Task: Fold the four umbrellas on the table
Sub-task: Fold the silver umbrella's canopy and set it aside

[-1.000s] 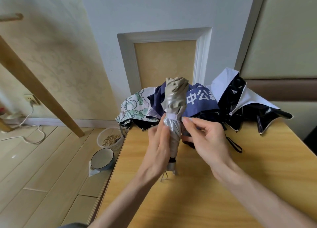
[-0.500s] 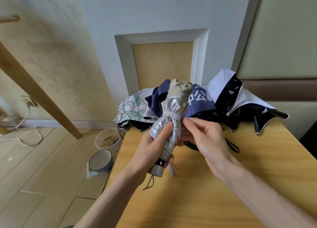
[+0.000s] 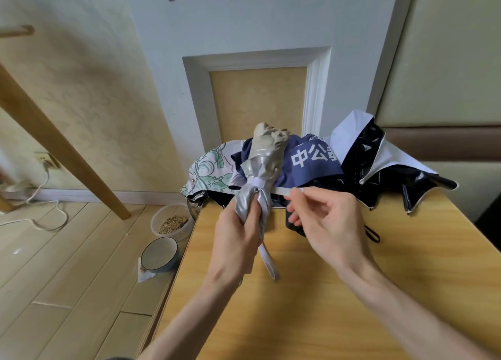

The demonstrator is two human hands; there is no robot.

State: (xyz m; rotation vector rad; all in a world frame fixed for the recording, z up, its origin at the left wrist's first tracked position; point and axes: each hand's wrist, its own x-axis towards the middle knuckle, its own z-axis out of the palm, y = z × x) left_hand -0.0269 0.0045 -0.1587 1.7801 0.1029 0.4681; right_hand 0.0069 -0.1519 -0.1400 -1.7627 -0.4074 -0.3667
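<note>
Over the near half of the desk (image 3: 298, 319), the person's left hand (image 3: 235, 240) is gripping the silver umbrella (image 3: 261, 167) around its lower part. Fingers and thumb are curling tight round the gathered cloth. The bundle is standing almost upright in that grip, its crumpled beige top rising well above the knuckles and its bottom end hiding behind the palm. Just above the grip, at the umbrella's waist, a white strap (image 3: 283, 190) is wrapping the cloth and stretching out sideways to the right hand (image 3: 328, 224). That hand's grip is closing on the strap's free end, thumb and forefinger pinching it while the other fingers are curling loosely. A second white strip (image 3: 268, 262) is hanging below the left hand toward the desk. Behind the raised bundle, along the far edge of the desk, three more umbrellas are lying loose and overlapping: a floral umbrella (image 3: 211, 169) on the left, a navy umbrella (image 3: 309, 164) with white characters in the middle, and a glossy black-and-white umbrella (image 3: 379, 159) on the right. Down on the floor beside the desk, a bowl (image 3: 160, 254) and a clear tub (image 3: 172, 221) of seeds are sitting close together.
</note>
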